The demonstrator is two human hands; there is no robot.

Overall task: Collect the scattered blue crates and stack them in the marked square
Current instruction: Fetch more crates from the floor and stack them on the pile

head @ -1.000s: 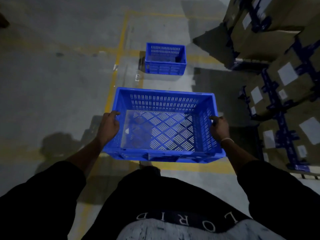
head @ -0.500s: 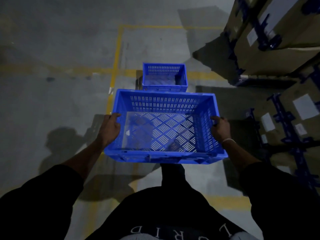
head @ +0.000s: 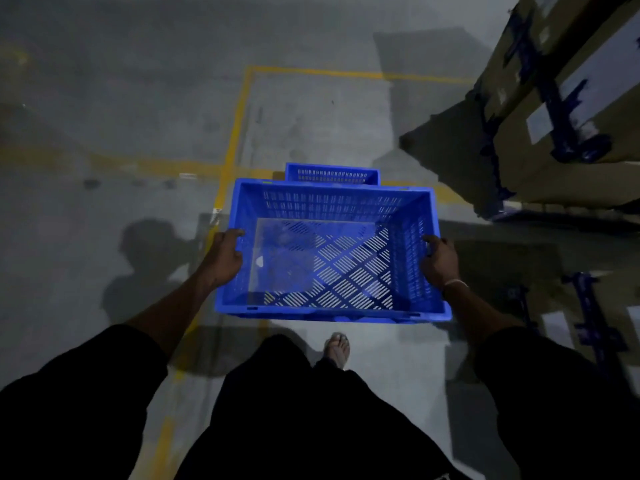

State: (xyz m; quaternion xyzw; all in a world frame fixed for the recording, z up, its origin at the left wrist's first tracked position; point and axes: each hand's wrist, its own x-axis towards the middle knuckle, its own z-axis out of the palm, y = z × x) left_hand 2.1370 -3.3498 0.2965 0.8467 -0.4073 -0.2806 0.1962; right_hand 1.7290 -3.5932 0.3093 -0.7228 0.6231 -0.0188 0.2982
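I carry an empty blue slotted crate (head: 329, 206) in front of me, held above the floor. My left hand (head: 223, 259) grips its left rim and my right hand (head: 438, 261) grips its right rim. A second blue crate (head: 332, 174) sits on the floor just beyond it, mostly hidden behind the carried crate's far wall. Yellow floor lines (head: 239, 123) mark a square on the grey concrete, and the second crate lies inside them near the lower line.
Stacked cardboard boxes with blue strapping (head: 554, 116) stand at the right, with more boxes (head: 588, 323) lower right. My foot (head: 337, 349) steps forward under the crate. Bare concrete floor (head: 104, 116) spreads to the left.
I have walked forward with the crate in both hands. The floor crate has come closer and is now largely covered by the carried crate. The boxes at the right slid nearer.
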